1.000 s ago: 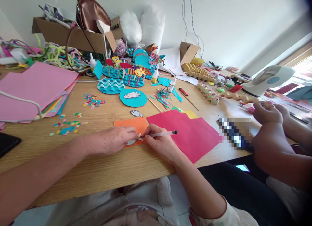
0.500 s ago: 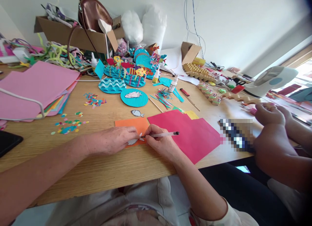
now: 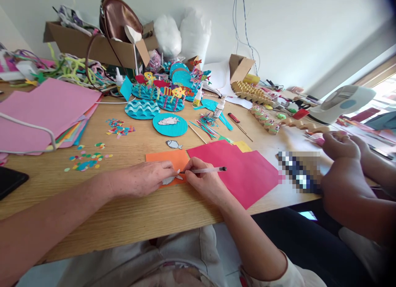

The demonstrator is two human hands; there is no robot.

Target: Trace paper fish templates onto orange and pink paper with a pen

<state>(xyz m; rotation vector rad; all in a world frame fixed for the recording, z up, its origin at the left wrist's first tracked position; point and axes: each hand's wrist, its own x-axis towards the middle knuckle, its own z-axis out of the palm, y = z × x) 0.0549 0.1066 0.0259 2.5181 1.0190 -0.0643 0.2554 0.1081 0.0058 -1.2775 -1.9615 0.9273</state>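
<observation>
My right hand (image 3: 202, 179) is closed around a pen (image 3: 207, 170) with a clear barrel and dark end. Its tip is at the tail of a white paper fish cutout (image 3: 168, 180), which lies on a sheet of orange paper (image 3: 162, 155). My left hand (image 3: 145, 177) presses the cutout down, fingers together, covering much of it. Under my right hand, red paper (image 3: 238, 171) adjoins the orange sheet. Just beyond the orange sheet is a second paper fish (image 3: 173, 144), and behind it a blue corrugated disc (image 3: 170, 130) bears more fish cutouts.
Confetti dots (image 3: 88, 160) and a pile of coloured paper (image 3: 46, 109) lie left. Farther back stand glue bottles (image 3: 219, 107), blue fish crafts (image 3: 170, 101) and a cardboard box (image 3: 83, 45). Another person's hands (image 3: 343, 146) are at the right.
My right hand and the pen have shifted only very slightly along the fish's tail. My left hand stays on the cutout.
</observation>
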